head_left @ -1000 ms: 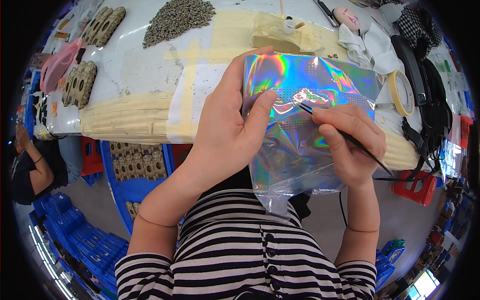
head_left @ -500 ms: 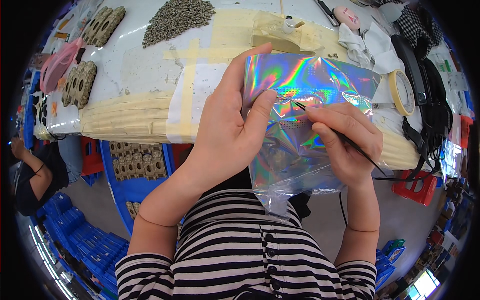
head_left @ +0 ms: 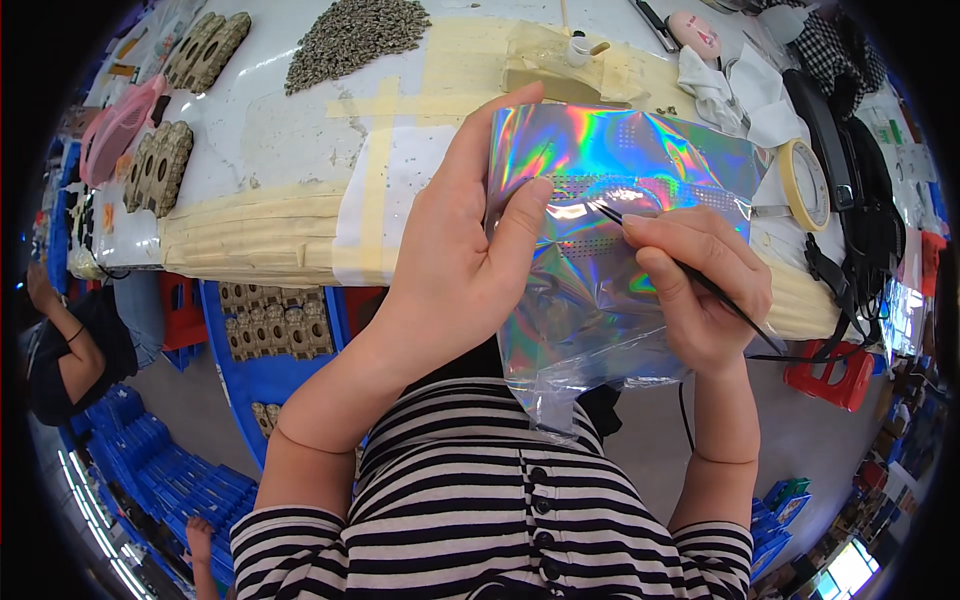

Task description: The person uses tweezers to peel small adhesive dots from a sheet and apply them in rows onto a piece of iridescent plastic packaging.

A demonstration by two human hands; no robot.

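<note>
My left hand (head_left: pixel 455 250) grips the left side of a shiny rainbow-coloured foil bag (head_left: pixel 590 330), thumb on its front. Rows of tiny dark dots cross the foil, and a clear plastic edge hangs at its bottom. My right hand (head_left: pixel 705 285) pinches black tweezers (head_left: pixel 612 214) whose slightly parted tips point at the dotted rows by my left thumb. Whether anything sits between the tips is too small to tell. The bag is held up over the table's front edge, above my lap.
A heap of small grey-brown pieces (head_left: pixel 355 40) lies on the taped white table (head_left: pixel 290 130). Camouflage-patterned casings (head_left: pixel 160 170) stand at left; more fill a blue tray (head_left: pixel 250 385) below. A masking-tape roll (head_left: pixel 803 185) and black case (head_left: pixel 822 130) are at right. Another person's arm (head_left: pixel 75 345) shows far left.
My right hand and the tweezers have shifted slightly right, and the foil has tilted a little. At lower left another person's hand has come into view.
</note>
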